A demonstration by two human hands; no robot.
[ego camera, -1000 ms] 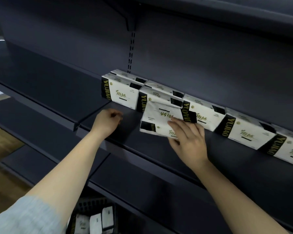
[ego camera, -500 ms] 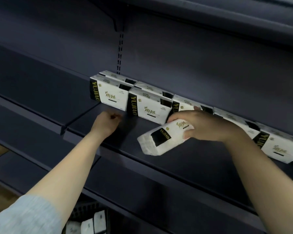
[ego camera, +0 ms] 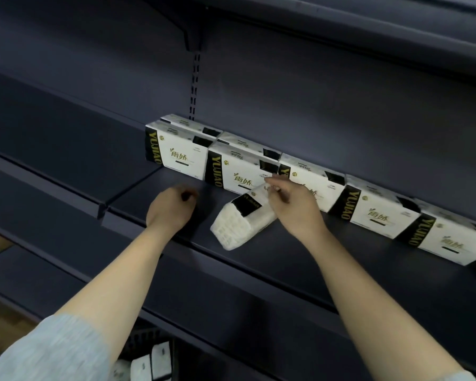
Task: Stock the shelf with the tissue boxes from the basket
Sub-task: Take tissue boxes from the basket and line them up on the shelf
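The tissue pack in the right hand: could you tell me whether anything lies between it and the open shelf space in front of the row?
Nothing visible does. The right hand holds the tissue pack tilted on bare shelf in front of the standing row. The left hand rests beside it, apart.

A row of tissue boxes point(ego camera: 308, 182) stood along the back of the shelf point(ego camera: 327, 254). In front of it one tilted pack point(ego camera: 239, 221) lay between both hands. More packs point(ego camera: 151, 365) sat in the basket point(ego camera: 146, 335) below.
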